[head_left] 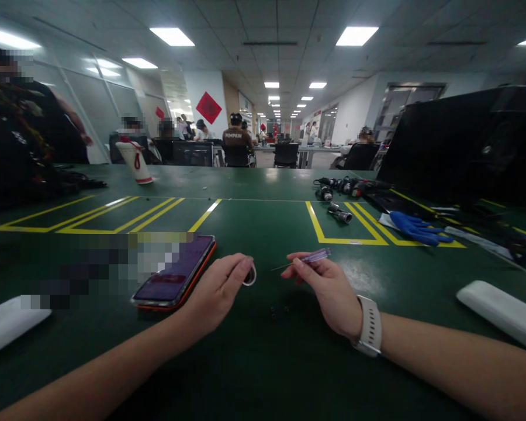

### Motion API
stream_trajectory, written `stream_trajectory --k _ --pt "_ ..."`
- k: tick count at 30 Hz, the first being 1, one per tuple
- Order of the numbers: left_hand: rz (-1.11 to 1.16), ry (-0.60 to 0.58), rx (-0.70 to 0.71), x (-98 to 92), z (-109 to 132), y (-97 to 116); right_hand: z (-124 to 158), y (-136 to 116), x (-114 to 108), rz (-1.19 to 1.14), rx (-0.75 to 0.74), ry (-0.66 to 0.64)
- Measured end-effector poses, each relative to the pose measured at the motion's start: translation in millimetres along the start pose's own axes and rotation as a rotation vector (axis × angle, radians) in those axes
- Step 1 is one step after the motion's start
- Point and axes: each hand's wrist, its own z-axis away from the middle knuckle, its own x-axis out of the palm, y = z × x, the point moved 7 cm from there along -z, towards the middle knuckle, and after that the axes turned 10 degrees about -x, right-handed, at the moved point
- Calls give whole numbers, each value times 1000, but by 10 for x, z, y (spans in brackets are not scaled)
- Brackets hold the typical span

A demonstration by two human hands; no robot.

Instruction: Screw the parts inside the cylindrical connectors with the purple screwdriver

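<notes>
Between thumb and fingers, my left hand [223,286] pinches a small round piece [251,276] with a pale, shiny rim; most of it is hidden by the fingers. My right hand [322,283], with a pale watch at the wrist, is closed on a small screwdriver [316,255]. Its clear purplish handle points up and right, and its thin shaft points left toward the round piece without touching it. On the green table below lie several tiny dark parts [272,312], too small to name. Just left of my left hand rests a phone [177,275] in an orange-edged case.
Dark cylindrical connectors [339,213] and cables lie behind my right hand, near a blue glove [416,228]. A paper cup [135,161] stands at the back left. White blocks [499,310] flank both sides. Yellow tape marks the table [263,222]. People sit farther off.
</notes>
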Motion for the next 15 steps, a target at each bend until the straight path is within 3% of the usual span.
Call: stream_trajectory --k 3,6,10,15 --pt "86 127 -59 -155 11 -23 1 9 25 -24 -2 -30" --pt "137 168 -69 -247 51 9 27 -36 66 94 -47 -94" --pt "276 140 -108 -275 81 29 71 -125 123 357 -154 -170" --pt "449 20 -250 -151 62 -55 104 -173 194 476 -201 -237"
